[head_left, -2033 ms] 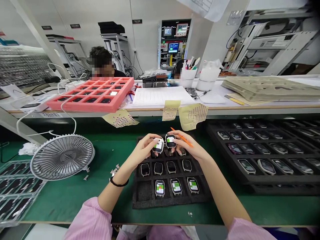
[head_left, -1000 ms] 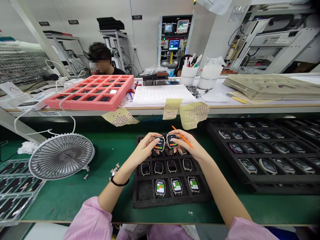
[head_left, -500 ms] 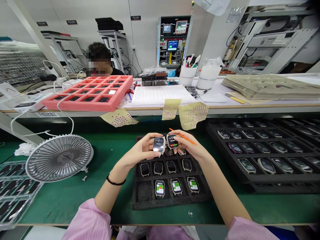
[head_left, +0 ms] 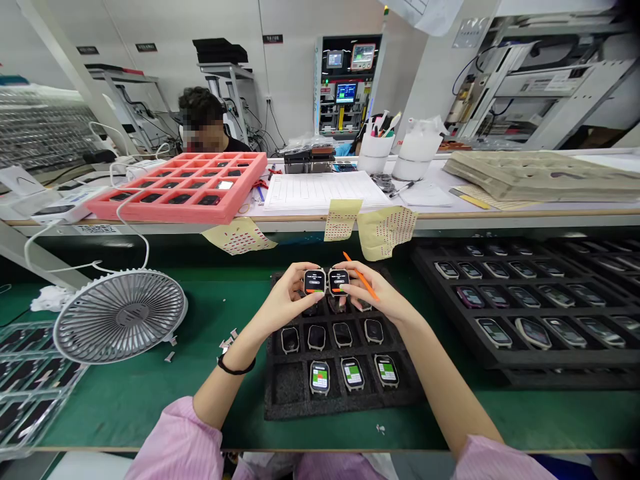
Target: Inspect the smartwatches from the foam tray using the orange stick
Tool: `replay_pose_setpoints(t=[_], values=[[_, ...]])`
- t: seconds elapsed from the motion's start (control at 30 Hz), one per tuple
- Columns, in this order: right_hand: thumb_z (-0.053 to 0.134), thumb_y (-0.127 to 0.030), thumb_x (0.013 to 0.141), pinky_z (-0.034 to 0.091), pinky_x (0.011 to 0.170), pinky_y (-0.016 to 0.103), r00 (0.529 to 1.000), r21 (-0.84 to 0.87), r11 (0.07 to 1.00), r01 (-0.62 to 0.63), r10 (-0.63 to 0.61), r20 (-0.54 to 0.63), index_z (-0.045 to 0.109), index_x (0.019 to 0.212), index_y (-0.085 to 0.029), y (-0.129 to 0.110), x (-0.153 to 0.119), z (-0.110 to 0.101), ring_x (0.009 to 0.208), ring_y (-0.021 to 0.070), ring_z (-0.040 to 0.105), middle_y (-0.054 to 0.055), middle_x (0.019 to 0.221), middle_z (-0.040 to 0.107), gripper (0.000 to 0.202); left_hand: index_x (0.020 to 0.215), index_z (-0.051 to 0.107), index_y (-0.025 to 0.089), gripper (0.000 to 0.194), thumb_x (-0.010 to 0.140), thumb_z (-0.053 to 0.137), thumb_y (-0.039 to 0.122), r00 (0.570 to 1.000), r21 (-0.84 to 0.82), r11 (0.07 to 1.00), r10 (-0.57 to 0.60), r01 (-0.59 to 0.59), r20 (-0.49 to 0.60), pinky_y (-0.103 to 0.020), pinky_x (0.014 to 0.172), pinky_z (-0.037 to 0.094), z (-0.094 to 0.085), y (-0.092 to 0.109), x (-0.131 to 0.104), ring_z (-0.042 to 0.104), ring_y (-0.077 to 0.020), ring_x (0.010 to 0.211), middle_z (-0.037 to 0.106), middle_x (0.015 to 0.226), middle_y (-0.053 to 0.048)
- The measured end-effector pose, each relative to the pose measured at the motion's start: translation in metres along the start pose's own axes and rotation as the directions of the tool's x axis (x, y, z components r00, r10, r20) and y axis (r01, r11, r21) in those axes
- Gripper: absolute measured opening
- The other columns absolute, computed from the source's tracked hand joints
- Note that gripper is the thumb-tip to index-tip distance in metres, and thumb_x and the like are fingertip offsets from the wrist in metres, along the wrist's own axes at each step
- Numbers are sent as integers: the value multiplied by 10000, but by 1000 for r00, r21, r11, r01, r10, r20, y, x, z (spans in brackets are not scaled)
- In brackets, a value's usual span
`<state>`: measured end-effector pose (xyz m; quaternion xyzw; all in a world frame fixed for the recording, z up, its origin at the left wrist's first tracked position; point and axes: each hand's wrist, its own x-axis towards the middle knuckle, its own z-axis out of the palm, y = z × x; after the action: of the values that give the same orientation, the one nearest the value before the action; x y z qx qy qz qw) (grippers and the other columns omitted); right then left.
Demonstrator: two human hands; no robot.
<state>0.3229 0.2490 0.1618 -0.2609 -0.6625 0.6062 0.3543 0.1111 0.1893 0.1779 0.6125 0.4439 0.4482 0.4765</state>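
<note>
Sitting at the far left of the green bench is a clear tray with dark parts in rows. Next comes a round gray fan, tipped back. Up on the white shelf is a pink tray with dark things in its boxes. Small silvery bits lie near the left wrist. The left hand pinches a watch by its edges. Just beside it, the right hand grips a second watch, with the thumb over the glass. Both screens are black with white words and a bright strip low down. I cannot tell if the two watches touch. They are held over the back part of a black tray, where three lit watches make the front row and four dark ones sit behind. An orange stick slants across the right hand. Farther right, a big tray holds more watches in rows.
</note>
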Motion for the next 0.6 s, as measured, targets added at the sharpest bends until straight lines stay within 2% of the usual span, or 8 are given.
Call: replay_pose_setpoints(t=[0.1,0.23,0.37,0.5,0.6], values=[[694,-328,829,434,400,197,1000,-9,1000,6,-6,23,526,1191,-223,1,0,-1,702,157,678,77,1054,620,413,1169,493,217,456,794,719,345,1000,34,999,9,-8,-19,-227,645,441,1,1,0,592,-174,926,601,1163,-83],[692,-310,825,419,401,193,1000,0,1000,5,-5,19,517,1184,-228,-1,1,-1,707,155,681,84,1091,611,407,1141,504,196,380,847,648,388,999,-39,999,17,-19,-31,-269,732,498,3,2,0,586,-154,860,606,1080,-70],[677,-338,833,418,401,194,1000,-1,1000,-2,2,0,533,1156,-221,-3,1,2,666,145,676,72,1047,619,373,1088,523,181,361,846,637,424,998,-77,997,17,-21,-53,-264,724,515,5,4,1,583,-141,828,610,1048,-63],[675,-378,830,398,385,198,998,-21,1000,-10,8,-66,562,1104,-211,-3,1,3,557,112,634,39,933,637,340,1067,537,186,368,835,643,451,998,-77,997,1,-6,-61,-239,656,505,6,6,1,588,-133,778,622,988,-47],[681,-394,823,379,374,199,994,-30,999,-24,20,-110,583,1059,-207,-1,1,3,493,87,592,15,873,635,317,1040,563,180,376,834,630,486,997,-87,996,-4,-3,-80,-222,565,473,7,7,1,574,-120,673,629,861,-27]])
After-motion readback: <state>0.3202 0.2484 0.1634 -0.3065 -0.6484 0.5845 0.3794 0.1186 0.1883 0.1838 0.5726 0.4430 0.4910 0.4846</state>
